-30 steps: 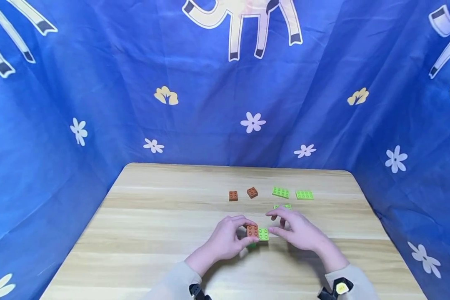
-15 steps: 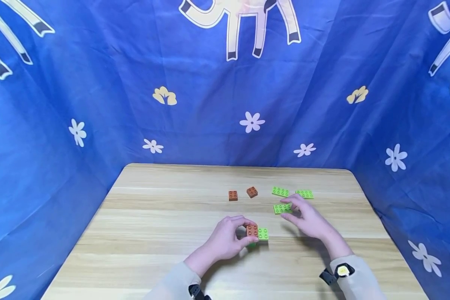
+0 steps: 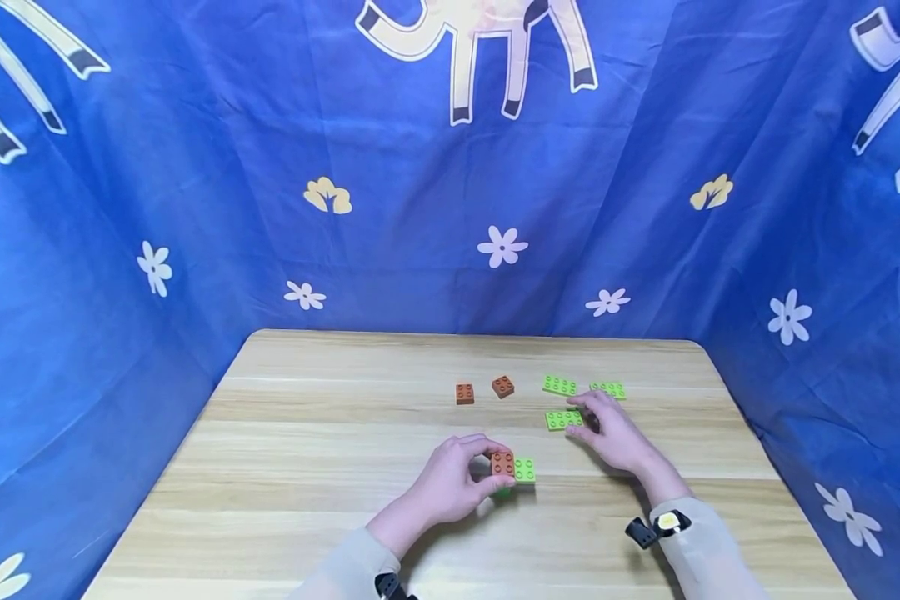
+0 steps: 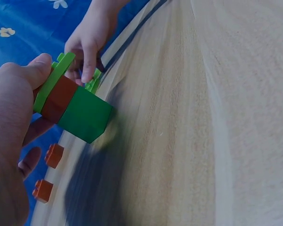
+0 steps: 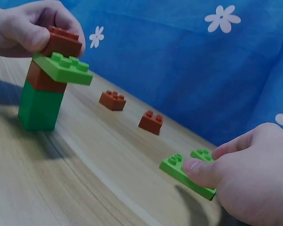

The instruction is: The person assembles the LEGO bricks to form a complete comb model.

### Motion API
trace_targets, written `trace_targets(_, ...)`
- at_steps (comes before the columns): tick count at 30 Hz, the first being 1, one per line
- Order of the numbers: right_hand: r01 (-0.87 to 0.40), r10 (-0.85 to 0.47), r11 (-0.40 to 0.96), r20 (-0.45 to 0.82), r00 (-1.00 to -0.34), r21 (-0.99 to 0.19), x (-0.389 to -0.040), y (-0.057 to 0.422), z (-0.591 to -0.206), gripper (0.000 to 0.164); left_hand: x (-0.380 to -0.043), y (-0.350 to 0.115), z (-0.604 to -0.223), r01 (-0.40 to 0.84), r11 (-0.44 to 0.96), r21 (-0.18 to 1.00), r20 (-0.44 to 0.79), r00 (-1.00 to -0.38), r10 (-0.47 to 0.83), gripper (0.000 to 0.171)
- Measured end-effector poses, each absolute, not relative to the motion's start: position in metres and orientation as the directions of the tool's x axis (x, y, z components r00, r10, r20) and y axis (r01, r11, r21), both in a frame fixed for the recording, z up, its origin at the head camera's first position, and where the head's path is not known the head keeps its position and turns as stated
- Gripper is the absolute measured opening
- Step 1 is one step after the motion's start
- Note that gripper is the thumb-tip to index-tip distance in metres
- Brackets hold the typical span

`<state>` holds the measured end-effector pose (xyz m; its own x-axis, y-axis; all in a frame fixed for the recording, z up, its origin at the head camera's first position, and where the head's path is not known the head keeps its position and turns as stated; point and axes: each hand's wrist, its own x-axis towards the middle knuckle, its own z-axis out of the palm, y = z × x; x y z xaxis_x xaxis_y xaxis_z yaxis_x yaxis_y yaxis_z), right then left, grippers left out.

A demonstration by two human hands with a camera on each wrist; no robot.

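Note:
My left hand (image 3: 453, 483) grips the brown brick (image 3: 502, 463) at the top of a small stack of building bricks, thumb in front and fingers behind. Under that brick, a light green plate brick (image 5: 66, 69) juts out sideways, above another brown brick (image 5: 43, 79) and a dark green brick (image 5: 40, 107) at the bottom. To the right, my right hand (image 3: 618, 433) spreads thumb and index finger around the right end of a loose light green plate brick (image 3: 561, 420) on the table. The thumb (image 5: 195, 168) overlaps this plate; a gap shows between index finger and far edge.
Two loose brown bricks, one on the left (image 3: 464, 393) and one turned askew (image 3: 503, 386), lie farther back. Two more light green plates, one left (image 3: 559, 384) and one partly behind my right hand (image 3: 611, 389), lie there too. A blue patterned cloth (image 3: 420, 275) surrounds the wooden table (image 3: 307, 417).
My right hand has moved away from the stack, right and back, to the loose light green plate, which has stayed in place. My left hand still grips the stack, nearly unmoved.

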<state>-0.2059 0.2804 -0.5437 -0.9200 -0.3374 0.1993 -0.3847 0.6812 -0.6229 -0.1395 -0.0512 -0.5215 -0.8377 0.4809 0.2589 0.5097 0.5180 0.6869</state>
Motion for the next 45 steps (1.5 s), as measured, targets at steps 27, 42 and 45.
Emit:
trace_targets(27, -0.364, -0.307, 0.731, 0.197, -0.931, -0.577, -0.208, 0.278, -0.561, 0.038, -0.135, -0.049, -0.524, 0.481, 0.503, 0.718, 0.237, -0.849, 0.473, 0.046)
trace_targets(42, -0.416, -0.331, 0.720, 0.251, -0.909, -0.556, -0.205, 0.265, -0.535, 0.041, -0.138, -0.052, -0.525, 0.492, 0.500, 0.713, 0.256, -0.846, 0.467, 0.046)
trace_targets(45, -0.419, -0.337, 0.717, 0.249, -0.908, -0.556, -0.203, 0.262, -0.528, 0.042, -0.139, -0.052, -0.525, 0.499, 0.498, 0.709, 0.266, -0.843, 0.467, 0.045)
